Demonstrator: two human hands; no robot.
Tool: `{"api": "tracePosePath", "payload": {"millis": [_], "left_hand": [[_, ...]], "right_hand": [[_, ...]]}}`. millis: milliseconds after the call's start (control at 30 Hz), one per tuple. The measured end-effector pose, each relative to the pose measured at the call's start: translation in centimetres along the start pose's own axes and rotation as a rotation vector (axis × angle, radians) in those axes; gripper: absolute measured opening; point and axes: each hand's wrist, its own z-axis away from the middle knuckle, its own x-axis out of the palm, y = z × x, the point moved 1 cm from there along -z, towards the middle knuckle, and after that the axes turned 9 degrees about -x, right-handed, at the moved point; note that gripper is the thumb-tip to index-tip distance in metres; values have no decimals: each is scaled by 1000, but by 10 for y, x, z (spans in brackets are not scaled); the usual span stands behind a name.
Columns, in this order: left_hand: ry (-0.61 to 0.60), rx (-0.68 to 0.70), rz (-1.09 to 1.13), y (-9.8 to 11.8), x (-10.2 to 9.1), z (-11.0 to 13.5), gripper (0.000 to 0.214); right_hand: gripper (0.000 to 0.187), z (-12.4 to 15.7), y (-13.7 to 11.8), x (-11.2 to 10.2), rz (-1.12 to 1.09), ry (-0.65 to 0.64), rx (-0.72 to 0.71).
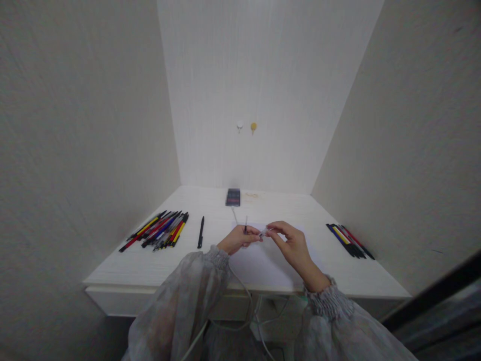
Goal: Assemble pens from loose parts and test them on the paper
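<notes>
Over the white sheet of paper, my left hand is closed, with a slim stick with a clear upper part and a dark lower part, looking like a pen refill, standing up from its fingers. My right hand pinches a small translucent piece whose near end meets the left fingertips. That piece is too small to name, and the fingers partly cover it. To the left of my left hand, a black pen lies alone on the table.
A heap of black, red, yellow, blue and grey pens lies at the left. A smaller row of pens lies near the right wall. A dark pixelated device with a white cable stands at the back. Two small hooks are on the back wall.
</notes>
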Motion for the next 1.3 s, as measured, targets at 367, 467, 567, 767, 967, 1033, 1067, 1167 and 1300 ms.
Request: {"api": "tracePosePath", "payload": {"millis": [367, 467, 567, 767, 967, 1033, 1067, 1167, 1300], "left_hand": [[5, 14, -14, -2, 0, -1, 36], [29, 30, -3, 0, 0, -1, 37], [49, 48, 1, 2, 1, 0, 37], [78, 37, 52, 2, 0, -1, 38], [67, 16, 24, 3, 2, -1, 32], [77, 32, 1, 4, 3, -1, 30], [88, 42, -4, 4, 3, -1, 29], [124, 76, -1, 4, 3, -1, 25], [147, 107, -11, 2, 3, -2, 15]], "right_hand": [[19, -11, 4, 0, -2, 108, 106], [19, -15, 4, -5, 30, 129, 98], [18, -16, 7, -6, 51, 99, 91], [19, -17, 13, 4, 59, 41, 120], [18, -18, 19, 20, 42, -45, 107], [20, -18, 18, 21, 83, -29, 56], [21, -18, 16, 22, 122, -7, 15], [20, -18, 7, 25, 269, 46, -115], [13, -15, -5, 41, 425, 4, -176]]}}
